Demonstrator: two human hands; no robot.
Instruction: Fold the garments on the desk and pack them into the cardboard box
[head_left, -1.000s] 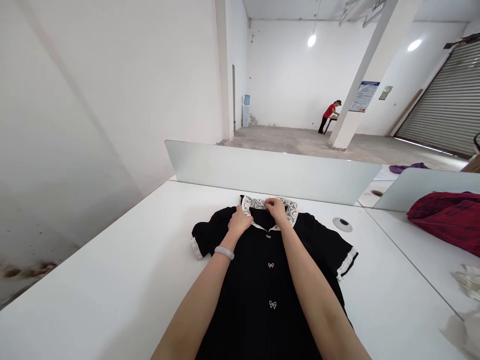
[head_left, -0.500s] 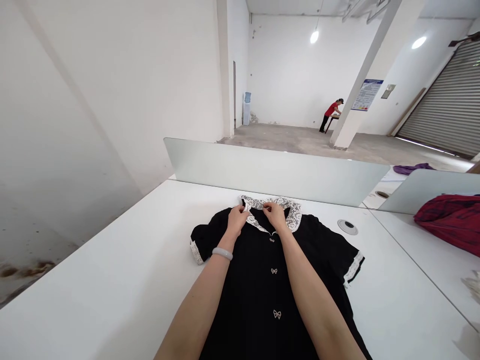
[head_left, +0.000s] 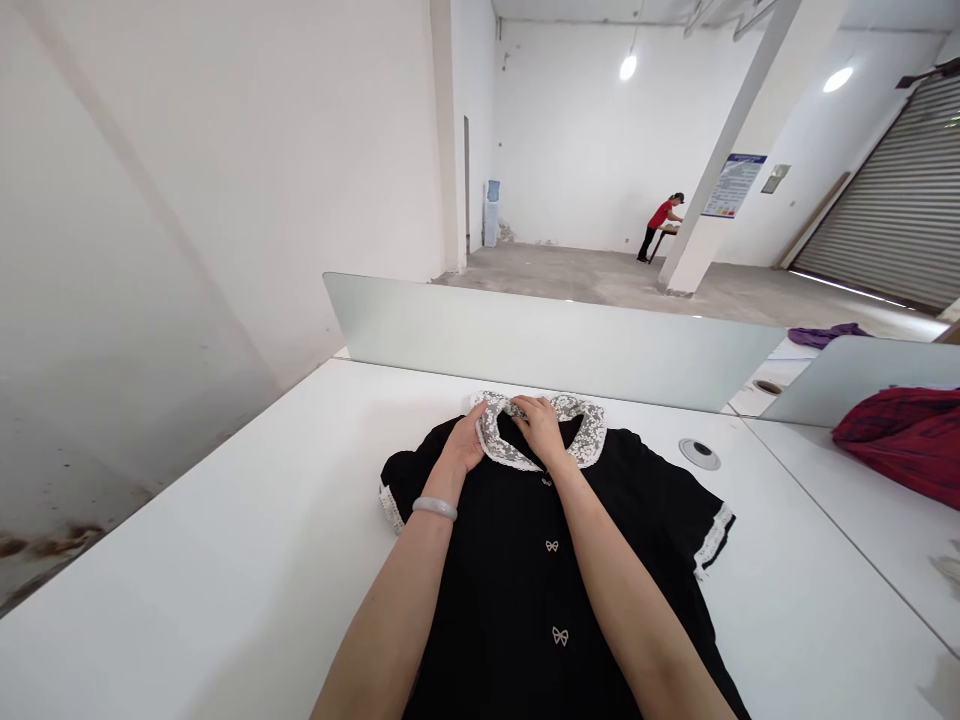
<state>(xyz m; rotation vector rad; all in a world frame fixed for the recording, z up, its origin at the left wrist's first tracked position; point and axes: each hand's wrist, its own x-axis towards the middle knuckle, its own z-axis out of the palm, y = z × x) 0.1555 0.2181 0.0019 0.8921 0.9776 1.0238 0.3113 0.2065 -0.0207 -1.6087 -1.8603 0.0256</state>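
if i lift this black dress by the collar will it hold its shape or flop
Probably floppy: the black dress lies limp and flat against the white table. Likely light, as the fabric looks thin. The lace collar bends where the left hand and right hand touch it, so it may crumple easily.

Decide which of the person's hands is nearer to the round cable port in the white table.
Right. The right hand rests on the lace collar, left of the cable port; the left hand lies further left, at the collar's other side.
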